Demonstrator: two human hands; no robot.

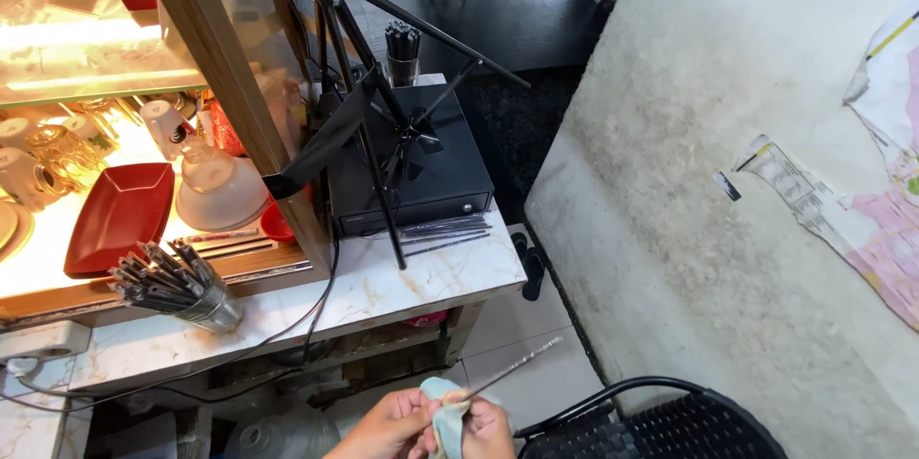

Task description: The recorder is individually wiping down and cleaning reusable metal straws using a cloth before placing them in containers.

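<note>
Low at the frame's bottom edge, above pale floor tiles: left hand (388,427) and right hand (488,428) closed together around a small pale-blue cloth (444,418), with a thin silvery metal chopstick (512,366) gripped in its folds and angled up to the right, tip free in the air. Fingers of both hands curled tight on cloth and stick, none spread. By the look of it, wiping of one stick midway; next move likely to call for a draw of the stick through the cloth with steady pinch pressure, then a place to set it down.

Up left on the white marble worktop (459,272): shiny metal cup tipped on its side (212,308), packed with dark-handled chopsticks (158,277) fanning out to the left. Further back beside the black cash-drawer box (436,172), upright metal holder (403,65) filled with dark sticks standing on end. Loose flat row of grey sticks (445,231) lying just in front of that box. Black tripod (369,105) planted on the worktop, legs astride the box.

Behind glass in the lit wooden display case (230,86): empty red rectangular dish (120,215), white lidded bowl (220,189), cups and glass mugs, contents not discernible. Black woven chair (661,425) at lower right, against the rough grey wall (728,181).
</note>
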